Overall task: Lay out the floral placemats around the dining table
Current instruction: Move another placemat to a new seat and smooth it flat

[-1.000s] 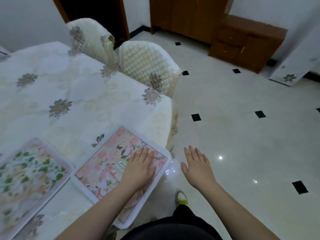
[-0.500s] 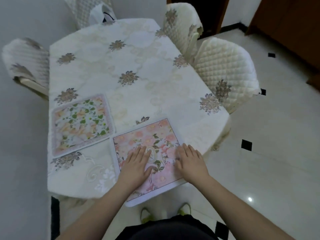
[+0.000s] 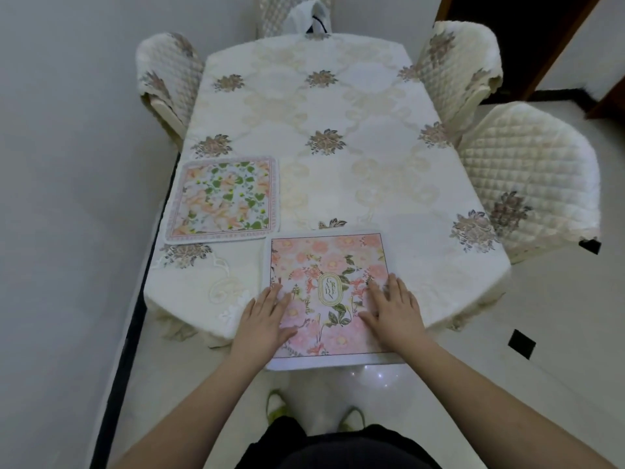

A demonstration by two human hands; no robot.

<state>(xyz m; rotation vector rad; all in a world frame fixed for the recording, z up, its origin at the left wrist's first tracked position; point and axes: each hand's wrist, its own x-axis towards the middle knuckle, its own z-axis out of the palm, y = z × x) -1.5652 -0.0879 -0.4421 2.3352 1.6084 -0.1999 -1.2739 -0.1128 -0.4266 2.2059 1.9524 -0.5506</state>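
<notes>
**Both hands flat on the pink placemat at the near edge of the table**

Head view. The pink placemat (image 3: 329,296) lies at the near edge of the table (image 3: 338,137), and its near strip hangs out past that edge over the floor (image 3: 541,384). The left hand (image 3: 265,318) rests on the mat's left part with fingers straight and together, holding nothing; the right hand (image 3: 394,311) lies flat on the right part, fingers slightly spread, also gripping nothing. The hands cover parts of the print, and the small lettering in the gold oval between them is hard to read. The green placemat (image 3: 223,199) lies at the table's left edge, just beyond the pink one's far left corner, apart from it.

The far chair (image 3: 270,15) is cut off by the top of the frame, and a white bag-like thing (image 3: 313,18) on it is only partly seen. The near table corners are draped by the tablecloth (image 3: 372,96), so the edge beneath cannot be made out.

Half a second ago the pink mat lay skewed with the hands close together; now it sits square to the near edge and the hands are spread wider.

The table's far half and right side are uncovered cloth. Two chairs (image 3: 527,177) stand against the right edge, one chair (image 3: 167,79) at the far left. A wall (image 3: 67,198) runs close along the left edge.
</notes>
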